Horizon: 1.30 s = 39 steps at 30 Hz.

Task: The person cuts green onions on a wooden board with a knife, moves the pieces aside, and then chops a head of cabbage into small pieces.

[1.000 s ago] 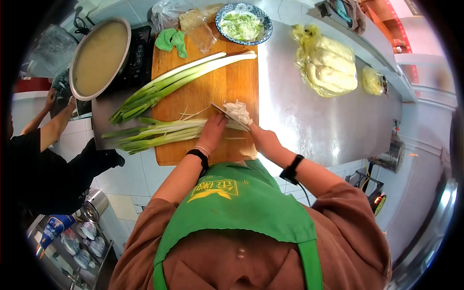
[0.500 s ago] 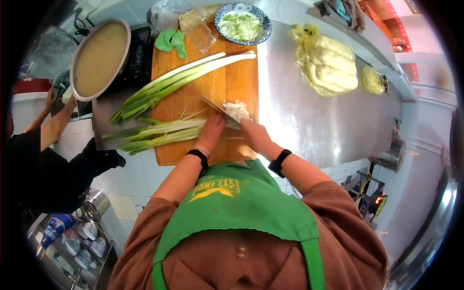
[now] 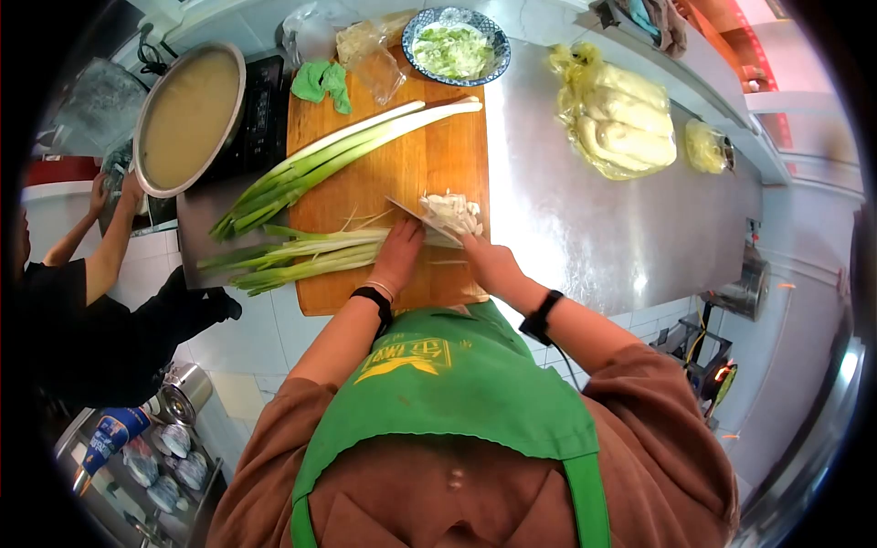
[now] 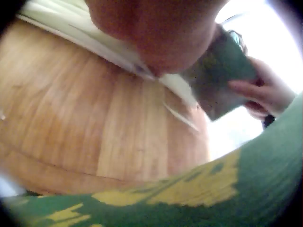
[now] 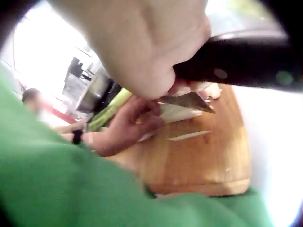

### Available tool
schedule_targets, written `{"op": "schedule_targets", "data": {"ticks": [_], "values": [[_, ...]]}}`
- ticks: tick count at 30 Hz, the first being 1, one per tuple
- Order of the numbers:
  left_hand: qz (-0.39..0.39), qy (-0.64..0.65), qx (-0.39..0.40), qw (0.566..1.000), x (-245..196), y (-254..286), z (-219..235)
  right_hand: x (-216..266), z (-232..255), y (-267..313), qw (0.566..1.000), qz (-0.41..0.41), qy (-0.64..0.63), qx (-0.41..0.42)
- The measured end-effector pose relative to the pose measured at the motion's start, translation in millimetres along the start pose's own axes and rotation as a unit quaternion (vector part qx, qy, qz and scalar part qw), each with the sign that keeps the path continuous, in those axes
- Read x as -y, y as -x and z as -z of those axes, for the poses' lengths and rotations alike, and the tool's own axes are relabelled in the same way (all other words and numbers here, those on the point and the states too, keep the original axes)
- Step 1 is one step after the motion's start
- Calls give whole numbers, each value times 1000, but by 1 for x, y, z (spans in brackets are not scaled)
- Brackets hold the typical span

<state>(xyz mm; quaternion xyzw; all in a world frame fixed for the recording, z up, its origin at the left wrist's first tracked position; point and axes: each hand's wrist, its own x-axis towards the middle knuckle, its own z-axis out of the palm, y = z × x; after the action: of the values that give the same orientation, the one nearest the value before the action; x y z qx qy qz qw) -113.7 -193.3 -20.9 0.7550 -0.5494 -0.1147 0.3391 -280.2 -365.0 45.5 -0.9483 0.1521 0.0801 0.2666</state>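
My right hand grips the black handle of a broad-bladed knife. Its blade stands across the white ends of a bunch of green onions on the wooden cutting board. Left of the blade, my left hand holds the bunch down, fingers bent over the stalks and close to the steel. In the right wrist view, that left hand has curled fingertips on the white stalks. Chopped white pieces lie heaped beyond the blade. A thin loose strip rests nearer the board's front edge.
More long green onions lie higher on the board. A patterned bowl of chopped greens, a green cloth and plastic bags are behind. At left is a wide pot; bagged pale lengths sit right. Another person works at far left.
The knife and right hand shifted left, then back right, while the chopped heap spread a little. My left hand stayed nearly in place on the stalks. The other person's arms moved slightly.
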Motion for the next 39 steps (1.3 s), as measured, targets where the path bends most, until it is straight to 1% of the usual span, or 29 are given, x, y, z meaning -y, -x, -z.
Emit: {"op": "schedule_targets", "data": {"ticks": [1, 2, 5, 6, 7, 9, 11, 12, 15, 17, 18, 19, 20, 21, 24, 26, 28, 29, 31, 33, 35, 37, 39], "values": [[8, -5, 10, 1000, -2, 2, 1, 4, -2, -10, 999, 34, -4, -38], [8, -8, 10, 1000, -1, 0, 2, 6, -1, -21, 1000, -21, -15, -8], [-17, 6, -6, 1000, 2, 0, -5, 7, 9, -25, 999, -36, -18, -25], [-6, 8, -6, 1000, 6, 1, -9, 8, 19, -26, 999, -31, -15, -26], [7, 11, -2, 1000, 5, 4, -8, 13, 28, -19, 999, -34, -23, -27], [0, 9, -11, 1000, 3, 4, -6, 23, 37, -7, 999, -37, -30, -26], [-12, 8, -18, 1000, -1, 2, -3, 28, 39, 2, 999, -33, -27, 13], [-12, 14, -17, 1000, -1, 2, -3, 28, 35, 2, 999, -33, -27, 12], [-11, 3, -19, 1000, 3, 0, -2, 25, 4, -6, 999, -34, -15, 3], [-18, -16, -22, 999, 4, -1, -2, 13, -8, -27, 1000, -15, -24, -12], [-8, -3, -10, 1000, 5, -2, -3, 12, -2, -32, 1000, -13, -22, -16], [-1, 13, 8, 1000, 3, 2, -4, 13, 3, -29, 999, -7, -31, -40], [-4, 14, 5, 1000, 3, 1, -6, 11, 11, -30, 997, 3, -36, -65], [-7, 10, -7, 1000, 5, 1, -8, 11, 21, -31, 997, 7, -33, -66], [-6, 10, -13, 1000, 1, 6, -2, 14, 38, -14, 999, -7, -7, -46], [-8, 8, -14, 1000, -3, 1, 7, 15, 43, -4, 999, 21, 21, -39], [34, -13, -26, 999, -3, 5, 12, 21, 42, 0, 999, 11, 7, -39], [34, -13, -26, 999, -3, 5, 14, 25, 41, 1, 999, 2, -7, -38], [6, 1, -13, 1000, 4, 8, 7, 26, 34, 4, 1000, -2, -3, -28], [11, -5, -1, 1000, 5, 10, 1, 32, 34, 8, 1000, -6, 0, -18], [15, -11, 11, 1000, 7, 9, -1, 39, 43, 12, 999, -24, 16, 31], [-6, -29, -11, 1000, 2, 8, 4, 30, 34, 17, 999, -21, 5, 30], [8, -31, 8, 999, 0, 7, 6, 19, 14, 16, 999, -19, -6, 34]]}}
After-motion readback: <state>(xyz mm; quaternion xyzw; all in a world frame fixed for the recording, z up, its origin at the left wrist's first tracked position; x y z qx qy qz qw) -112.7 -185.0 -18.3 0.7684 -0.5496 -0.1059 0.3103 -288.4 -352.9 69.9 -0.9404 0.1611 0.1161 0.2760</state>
